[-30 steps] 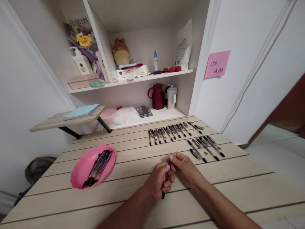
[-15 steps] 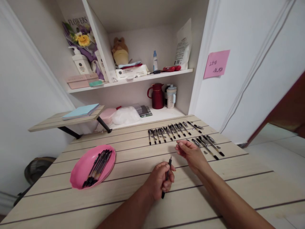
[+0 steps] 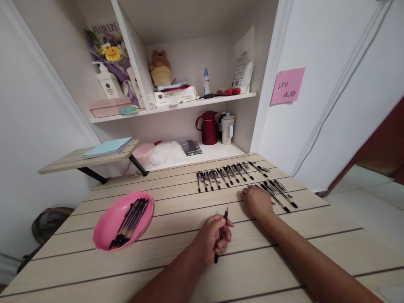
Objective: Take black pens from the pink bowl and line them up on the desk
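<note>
Pen (image 3: 224, 219) in left hand (image 3: 210, 240), "FLOWERS" bouquet (image 3: 109, 46), "250" note (image 3: 287, 85)

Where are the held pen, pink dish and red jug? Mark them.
pen (image 3: 225, 214), head view, upper barrel.
pink dish (image 3: 109, 223), head view, bare inside.
red jug (image 3: 210, 129), head view, body.

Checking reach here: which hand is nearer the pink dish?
Left. The left hand, holding a pen, sits right of the pink dish; the right hand is farther right, by the rows of pens.

Black pens (image 3: 130, 223) in a pink dish (image 3: 107, 229) near the left edge of the pale, dark-lined wooden desk (image 3: 176, 261)
</note>
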Demonstrator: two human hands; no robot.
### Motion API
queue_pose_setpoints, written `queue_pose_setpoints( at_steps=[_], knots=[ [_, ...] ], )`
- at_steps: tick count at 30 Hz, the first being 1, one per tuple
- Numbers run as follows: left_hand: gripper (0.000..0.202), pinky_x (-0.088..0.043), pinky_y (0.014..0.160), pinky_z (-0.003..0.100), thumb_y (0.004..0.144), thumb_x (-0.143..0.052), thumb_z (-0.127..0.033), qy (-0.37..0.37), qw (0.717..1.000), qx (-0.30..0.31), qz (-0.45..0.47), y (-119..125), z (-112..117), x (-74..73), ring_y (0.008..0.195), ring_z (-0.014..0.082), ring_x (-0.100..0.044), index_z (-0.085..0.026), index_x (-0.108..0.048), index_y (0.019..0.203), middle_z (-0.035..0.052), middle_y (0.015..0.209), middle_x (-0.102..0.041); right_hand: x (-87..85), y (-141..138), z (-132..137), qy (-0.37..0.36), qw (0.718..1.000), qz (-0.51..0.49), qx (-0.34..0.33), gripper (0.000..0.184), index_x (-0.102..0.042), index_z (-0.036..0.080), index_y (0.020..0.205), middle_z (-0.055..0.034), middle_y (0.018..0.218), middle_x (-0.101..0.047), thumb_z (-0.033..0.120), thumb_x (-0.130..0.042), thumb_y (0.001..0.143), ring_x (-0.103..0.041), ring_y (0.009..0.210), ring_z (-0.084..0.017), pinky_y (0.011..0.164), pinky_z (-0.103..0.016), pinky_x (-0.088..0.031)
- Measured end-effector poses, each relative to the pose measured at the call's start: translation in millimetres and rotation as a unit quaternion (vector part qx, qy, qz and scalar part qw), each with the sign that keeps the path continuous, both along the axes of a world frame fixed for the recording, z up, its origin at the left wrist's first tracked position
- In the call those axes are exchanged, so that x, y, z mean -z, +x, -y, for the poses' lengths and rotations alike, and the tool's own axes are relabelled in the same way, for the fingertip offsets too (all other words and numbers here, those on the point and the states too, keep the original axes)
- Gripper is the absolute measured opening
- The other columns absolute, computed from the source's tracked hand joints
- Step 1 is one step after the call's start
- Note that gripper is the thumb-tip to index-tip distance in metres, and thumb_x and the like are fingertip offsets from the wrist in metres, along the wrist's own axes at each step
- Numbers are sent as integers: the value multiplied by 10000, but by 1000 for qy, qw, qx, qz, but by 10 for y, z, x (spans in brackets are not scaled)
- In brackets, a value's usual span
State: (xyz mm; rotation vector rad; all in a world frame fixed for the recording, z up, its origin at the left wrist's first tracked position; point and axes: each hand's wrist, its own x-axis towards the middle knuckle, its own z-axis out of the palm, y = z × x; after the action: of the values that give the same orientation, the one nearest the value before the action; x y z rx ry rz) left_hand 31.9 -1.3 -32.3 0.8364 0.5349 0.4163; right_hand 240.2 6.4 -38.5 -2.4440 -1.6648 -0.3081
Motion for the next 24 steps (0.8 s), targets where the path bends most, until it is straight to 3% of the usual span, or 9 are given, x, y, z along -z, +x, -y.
queue_pose_setpoints(
  at_steps=[4, 7, 10, 12, 14, 19, 24],
  knots=[
    [233, -133, 320, 160, 763, -530, -369, -3, 999, -31, 25, 16, 11, 15, 307, 12, -277, -151, -527, 844, -37, 549, -510, -134, -53, 125, 29, 999, -31, 7, 258, -622, 160, 748, -102, 825, -635, 275, -412, 842, -589, 714, -181, 559, -250, -318],
    [206, -309, 388, 167, 766, -549, -341, -21, 991, -112, 76, 43, 14, -5, 410, 48, -445, -149, -544, 839, -12, 604, -547, -220, -279, 362, 60, 987, -145, -38, 299, -585, 181, 701, -54, 719, -624, 335, -379, 853, -561, 637, -158, 529, -237, -309],
    [166, -455, 648, 245, 753, -585, -286, -50, 975, -175, 130, 63, -6, -27, 668, 114, -589, -142, -562, 833, 39, 749, -610, -187, -625, 622, 28, 919, -359, -162, 385, -508, 183, 581, 1, 546, -553, 386, -335, 860, -504, 535, -128, 495, -217, -317],
    [149, -437, 806, 305, 744, -602, -255, -67, 966, -197, 152, 63, -26, -29, 833, 158, -604, -144, -572, 839, 70, 868, -630, -121, -834, 744, 27, 875, -438, -203, 313, -513, 182, 610, 14, 566, -560, 376, -401, 829, -501, 547, -122, 511, -211, -336],
    [141, -390, 900, 340, 742, -607, -238, -78, 961, -207, 165, 58, -43, -22, 957, 190, -581, -150, -579, 849, 87, 962, -628, -59, -971, 804, 46, 860, -463, -209, 206, -536, 181, 655, 14, 617, -586, 318, -461, 789, -516, 585, -123, 554, -211, -359],
    [225, -315, 987, 377, 756, -592, -285, -66, 965, -197, 161, 49, -64, 7, 1098, 228, -513, -161, -590, 944, 115, 1113, -587, -43, -962, 753, 55, 887, -417, -190, 189, -521, 186, 634, 11, 591, -579, 258, -428, 783, -508, 554, -123, 537, -217, -345],
    [429, -287, 1008, 387, 761, -542, -435, -80, 973, -181, 118, 46, -87, 34, 1192, 253, -423, -170, -561, 1099, 147, 1267, -478, -58, -610, 628, 37, 974, -210, -81, 178, -555, 179, 701, -37, 682, -635, 216, -415, 803, -560, 611, -153, 540, -245, -303]
  ],
)
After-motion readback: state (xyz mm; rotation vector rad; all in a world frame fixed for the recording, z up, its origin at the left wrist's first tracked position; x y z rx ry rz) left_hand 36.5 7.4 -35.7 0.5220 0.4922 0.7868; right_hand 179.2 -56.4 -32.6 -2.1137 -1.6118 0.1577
